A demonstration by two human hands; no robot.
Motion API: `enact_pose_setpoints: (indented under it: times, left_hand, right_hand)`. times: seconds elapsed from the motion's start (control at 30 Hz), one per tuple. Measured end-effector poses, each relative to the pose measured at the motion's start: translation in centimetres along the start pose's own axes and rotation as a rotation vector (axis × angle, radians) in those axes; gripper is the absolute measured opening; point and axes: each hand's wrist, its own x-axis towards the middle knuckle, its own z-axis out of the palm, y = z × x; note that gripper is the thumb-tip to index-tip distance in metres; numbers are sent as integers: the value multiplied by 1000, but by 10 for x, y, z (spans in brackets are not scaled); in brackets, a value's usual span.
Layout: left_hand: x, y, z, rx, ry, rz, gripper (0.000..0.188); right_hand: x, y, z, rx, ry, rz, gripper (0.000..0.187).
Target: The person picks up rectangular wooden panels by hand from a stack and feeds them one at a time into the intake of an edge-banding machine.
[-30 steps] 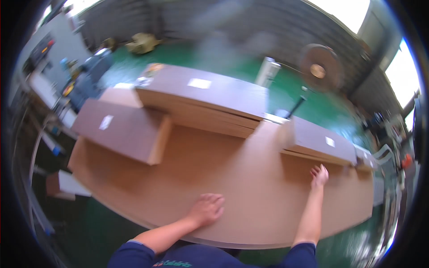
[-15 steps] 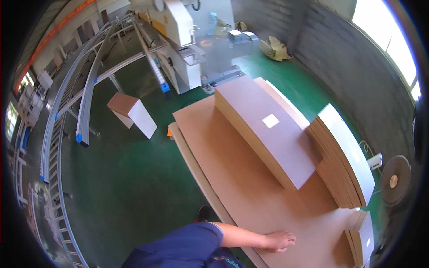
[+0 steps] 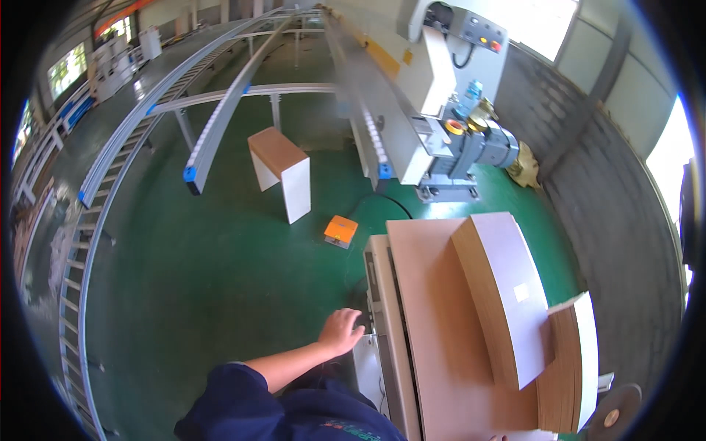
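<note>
My left hand (image 3: 340,332) hangs in the air beside the left edge of a low table. Its fingers are loosely bent and apart, with nothing seen in them. A large brown board (image 3: 434,309) lies on the table. On that board sits a long stack of boards (image 3: 512,294) with a pale lilac top and a small white label (image 3: 521,292). Behind its near right end stands another stack of boards (image 3: 562,367) with a white face. At the bottom edge only the fingertips of my right hand (image 3: 500,439) show, near the brown board; the rest is out of view.
An orange foot pedal (image 3: 340,231) sits on the green floor (image 3: 213,294), near a brown-topped stool (image 3: 279,151) with white legs. Roller rails (image 3: 239,95) run along the left. A grey machine (image 3: 412,125) stands ahead. A round disc (image 3: 616,417) is at lower right.
The view has swung left and up. My left hand has left the brown board's surface and is now in the air beside the table. The orange pedal shows fully now.
</note>
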Motion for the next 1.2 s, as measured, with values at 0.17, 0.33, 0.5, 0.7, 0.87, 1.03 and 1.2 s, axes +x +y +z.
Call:
enact_pose_setpoints:
  times: [0.17,0.33,0.5,0.7,0.87,1.03,1.2]
  left_hand:
    - [-7,-27,-16,-6,71,-68,50]
    - [79,0,3,-64,108,199,51]
    - [185,15,62,61,78,470,59]
    - [268,36,123,212,-191,269,63]
    - [267,83,124,414,-241,215,56]
    - [256,99,110,464,-260,177,51]
    - [254,113,109,534,-264,104,49]
  right_hand:
    - [4,-4,25,-444,-169,31,43]
    - [-1,-3,21,-132,-312,429,43]
    - [2,23,13,-140,-298,598,55]
    - [5,24,-42,-101,-309,802,60]
    - [4,4,-48,-143,-365,847,61]
    - [6,2,-49,-148,-372,838,62]
    - [3,10,-41,-199,-376,826,61]
